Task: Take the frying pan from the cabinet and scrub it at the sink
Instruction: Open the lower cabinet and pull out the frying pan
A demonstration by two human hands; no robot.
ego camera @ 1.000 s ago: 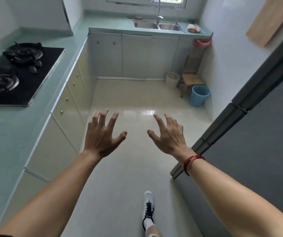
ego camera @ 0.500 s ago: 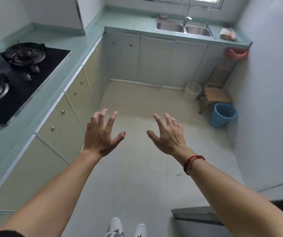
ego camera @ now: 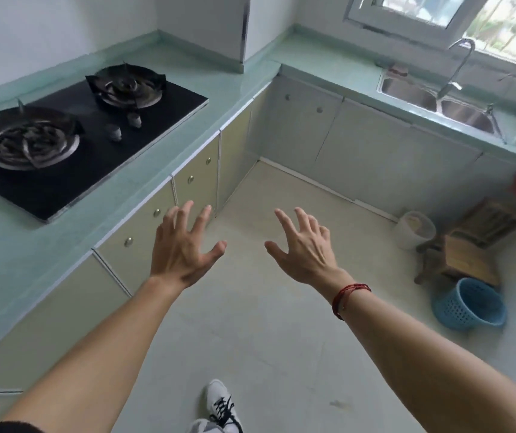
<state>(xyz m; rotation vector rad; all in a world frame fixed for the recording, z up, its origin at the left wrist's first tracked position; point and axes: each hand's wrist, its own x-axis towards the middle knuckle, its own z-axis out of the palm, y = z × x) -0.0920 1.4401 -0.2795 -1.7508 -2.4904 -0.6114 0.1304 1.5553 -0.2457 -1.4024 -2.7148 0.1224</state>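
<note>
while apart from the sink point(ego camera: 406, 93), left hand point(ego camera: 184, 248) and right hand point(ego camera: 303, 250) splay-fingered

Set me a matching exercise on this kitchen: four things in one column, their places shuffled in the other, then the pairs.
Things
1. hob
2. sink
3. basket
4. bracelet

Places
a. on the floor beside the stool
b. at the wrist of the right hand
c. under the window
d. set into the counter on the left

Pairs: 1-d, 2-c, 3-a, 4-b
</note>
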